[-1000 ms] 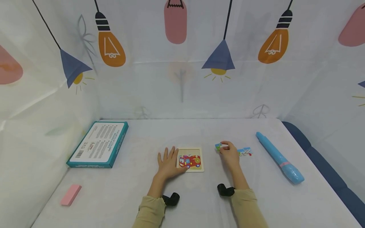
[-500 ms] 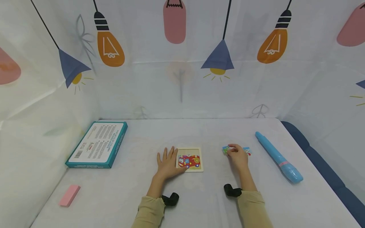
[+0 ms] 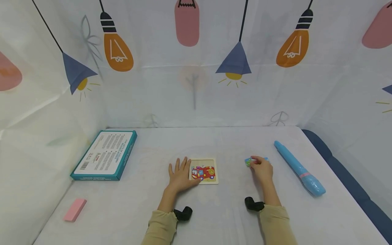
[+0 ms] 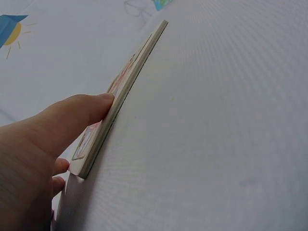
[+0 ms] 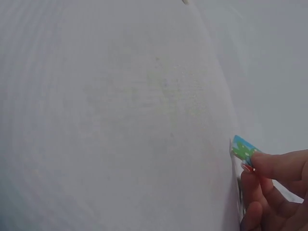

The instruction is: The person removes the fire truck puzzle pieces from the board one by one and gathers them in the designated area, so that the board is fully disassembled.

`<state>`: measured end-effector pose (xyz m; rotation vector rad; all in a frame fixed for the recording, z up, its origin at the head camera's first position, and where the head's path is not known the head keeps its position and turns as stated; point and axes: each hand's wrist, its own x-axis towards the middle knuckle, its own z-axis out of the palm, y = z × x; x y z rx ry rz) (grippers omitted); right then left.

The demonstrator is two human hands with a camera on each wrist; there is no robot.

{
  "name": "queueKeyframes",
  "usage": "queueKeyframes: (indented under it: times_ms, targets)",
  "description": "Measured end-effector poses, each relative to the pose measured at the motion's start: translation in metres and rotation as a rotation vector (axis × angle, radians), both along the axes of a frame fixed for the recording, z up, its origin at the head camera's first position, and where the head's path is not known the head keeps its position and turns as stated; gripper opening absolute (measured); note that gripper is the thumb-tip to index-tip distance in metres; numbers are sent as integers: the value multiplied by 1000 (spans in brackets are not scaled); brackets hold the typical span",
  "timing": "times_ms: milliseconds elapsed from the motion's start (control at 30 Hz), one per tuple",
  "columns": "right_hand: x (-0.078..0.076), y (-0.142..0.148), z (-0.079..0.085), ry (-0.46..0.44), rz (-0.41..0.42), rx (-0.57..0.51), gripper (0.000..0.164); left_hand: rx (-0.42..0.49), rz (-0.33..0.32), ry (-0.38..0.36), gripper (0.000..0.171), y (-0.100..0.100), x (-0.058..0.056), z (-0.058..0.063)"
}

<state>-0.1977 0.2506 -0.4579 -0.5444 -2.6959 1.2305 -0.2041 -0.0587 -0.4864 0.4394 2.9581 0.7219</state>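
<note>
In the head view a wooden puzzle tray (image 3: 217, 175) lies mid-table, holding a red fire engine picture (image 3: 207, 173) in its lower part. Fingers spread, my left hand (image 3: 179, 178) rests along the tray's left side. Its thumb (image 4: 84, 108) presses on the near edge in the left wrist view. To the right, my right hand (image 3: 264, 172) pinches a green and blue puzzle piece (image 5: 243, 148) between thumb and fingers. A bit of another blue piece (image 3: 266, 159) shows just behind that hand, which hides most of it.
A teal-edged box (image 3: 104, 154) lies at the back left, and a pink block (image 3: 75, 210) at the front left. A light blue tube-shaped object (image 3: 298, 168) lies right of the right hand. Printed white cloth (image 3: 196, 92) rises behind the table.
My right hand has moved to the right with the pinched puzzle piece, over the other pieces, covering more of them. My left hand stays on the tray.
</note>
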Motion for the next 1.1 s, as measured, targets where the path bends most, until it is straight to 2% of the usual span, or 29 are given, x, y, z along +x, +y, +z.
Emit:
queueKeyframes:
  times_ms: [300,633,933,1100]
  targets:
    - [0,5,-5,55,-48,90,42,6,1,-13,92,0,1,0]
    - [-3,3,-6,44,-58,166,44,11,3,-10,92,0,1,1]
    - [-2,-6,-3,79,-40,12,41,16,-1,-18,93,0,1,-1]
    - [-3,-16,0,85,-5,-22,40,11,-3,-7,89,0,0,-1]
